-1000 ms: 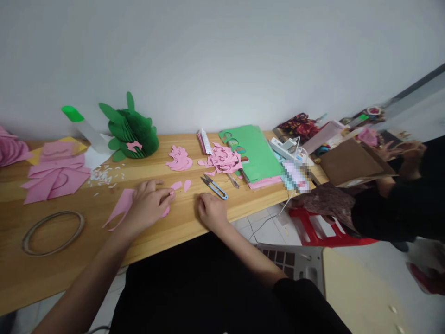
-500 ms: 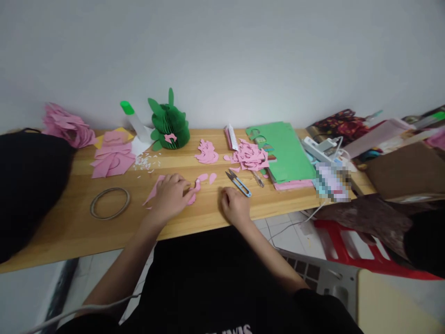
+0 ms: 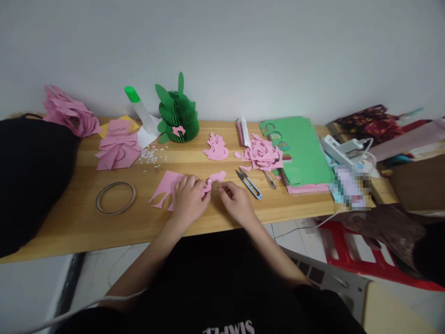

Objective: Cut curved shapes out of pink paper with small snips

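Note:
My left hand [image 3: 190,197] rests on the table with its fingers curled around a curved pink paper cutout [image 3: 217,176]. Partly under that hand lies a pink sheet [image 3: 167,182] with shapes cut out of its edge. Just to the right, my right hand [image 3: 237,202] is closed in a pinch; whatever may be between its fingertips is too small to make out. Blue-handled thread snips [image 3: 250,184] lie beside the right hand, their blades apart. A pen-like tool [image 3: 270,179] lies beyond them.
Behind the hands stand a green honeycomb-paper figure [image 3: 180,116] and a green-capped bottle [image 3: 141,109]. Pink scraps [image 3: 264,153] lie beside green paper sheets [image 3: 302,148]. A tape roll [image 3: 116,198] and a black object [image 3: 34,185] are at left, a power strip [image 3: 342,148] at right.
My left hand has moved right onto the curved pink cutout, uncovering more of the pink sheet. My right hand's fingers have extended toward it in a pinch. The camera view has shifted slightly.

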The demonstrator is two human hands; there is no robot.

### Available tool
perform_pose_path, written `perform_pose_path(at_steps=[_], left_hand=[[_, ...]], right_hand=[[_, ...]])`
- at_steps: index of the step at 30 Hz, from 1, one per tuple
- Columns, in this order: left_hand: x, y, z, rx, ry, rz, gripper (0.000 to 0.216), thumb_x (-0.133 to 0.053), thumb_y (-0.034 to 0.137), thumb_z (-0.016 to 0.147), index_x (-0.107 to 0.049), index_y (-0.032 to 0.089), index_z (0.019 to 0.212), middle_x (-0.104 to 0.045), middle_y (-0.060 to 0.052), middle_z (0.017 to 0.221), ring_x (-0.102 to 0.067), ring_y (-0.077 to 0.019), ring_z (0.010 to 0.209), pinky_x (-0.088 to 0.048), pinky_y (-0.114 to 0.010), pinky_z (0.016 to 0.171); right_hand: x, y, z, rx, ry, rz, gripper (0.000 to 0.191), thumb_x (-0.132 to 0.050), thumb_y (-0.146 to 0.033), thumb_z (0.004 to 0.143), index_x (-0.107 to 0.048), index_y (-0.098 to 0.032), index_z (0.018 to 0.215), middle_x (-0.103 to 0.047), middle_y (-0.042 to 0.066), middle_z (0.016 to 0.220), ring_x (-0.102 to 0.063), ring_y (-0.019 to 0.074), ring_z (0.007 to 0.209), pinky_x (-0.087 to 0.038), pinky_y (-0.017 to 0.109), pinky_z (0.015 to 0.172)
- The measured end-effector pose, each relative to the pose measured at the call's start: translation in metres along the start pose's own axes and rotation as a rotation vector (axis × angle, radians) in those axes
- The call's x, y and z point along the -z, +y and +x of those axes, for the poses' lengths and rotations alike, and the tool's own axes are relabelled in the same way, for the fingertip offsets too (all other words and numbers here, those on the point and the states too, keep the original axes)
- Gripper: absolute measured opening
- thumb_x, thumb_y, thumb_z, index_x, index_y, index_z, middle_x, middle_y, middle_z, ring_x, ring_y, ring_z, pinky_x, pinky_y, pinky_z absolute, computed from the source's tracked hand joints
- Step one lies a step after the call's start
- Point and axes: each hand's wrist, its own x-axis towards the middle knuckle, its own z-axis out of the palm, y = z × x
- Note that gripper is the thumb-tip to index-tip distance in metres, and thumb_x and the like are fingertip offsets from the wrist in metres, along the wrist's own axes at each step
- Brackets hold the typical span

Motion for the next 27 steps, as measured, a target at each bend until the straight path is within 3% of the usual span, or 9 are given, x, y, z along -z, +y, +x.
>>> perform_pose_path(at_steps=[5,11,19,27], left_hand=[[0.017,0.011,-0.013,-0.032,0.092,-0.066,0.007,-0.058,0.023,0.083,-0.063,0.020,0.079,-0.068,-0.008,0.091,-0.060,-0.0271,0.096,-0.043,-0.039,0.081],[0.038,0.024,-0.025,-0.104,0.218,-0.370,0.006,-0.065,0.024,0.078,-0.061,0.020,0.081,-0.069,-0.006,0.092,-0.062,-0.0243,0.095,-0.047,-0.039,0.083],[0.061,0.020,-0.011,0.106,-0.021,-0.930,0.020,-0.060,0.038,0.080,-0.067,0.019,0.082,-0.072,-0.004,0.082,-0.067,-0.0183,0.078,-0.053,-0.031,0.073],[0.060,0.017,0.001,0.099,-0.041,-0.834,0.018,-0.062,0.037,0.076,-0.069,0.020,0.073,-0.073,-0.002,0.073,-0.067,-0.0181,0.071,-0.054,-0.028,0.068]], right_hand=[[-0.006,-0.005,-0.003,-0.006,-0.064,0.320,0.027,-0.059,-0.045,0.082,-0.069,-0.020,0.086,-0.073,0.004,0.079,-0.066,0.0172,0.071,-0.049,0.028,0.065],[0.006,-0.015,-0.011,-0.031,-0.066,0.556,0.024,-0.066,-0.044,0.075,-0.069,-0.020,0.081,-0.067,0.001,0.067,-0.058,0.0142,0.057,-0.047,0.027,0.055],[0.029,-0.042,-0.023,-0.045,-0.093,0.646,0.012,-0.070,-0.033,0.073,-0.070,-0.021,0.078,-0.063,-0.002,0.062,-0.056,0.0123,0.055,-0.046,0.025,0.052],[0.031,-0.051,-0.022,-0.161,-0.155,0.641,0.025,-0.071,-0.042,0.074,-0.064,-0.020,0.081,-0.063,-0.001,0.065,-0.062,0.0135,0.056,-0.052,0.023,0.042]])
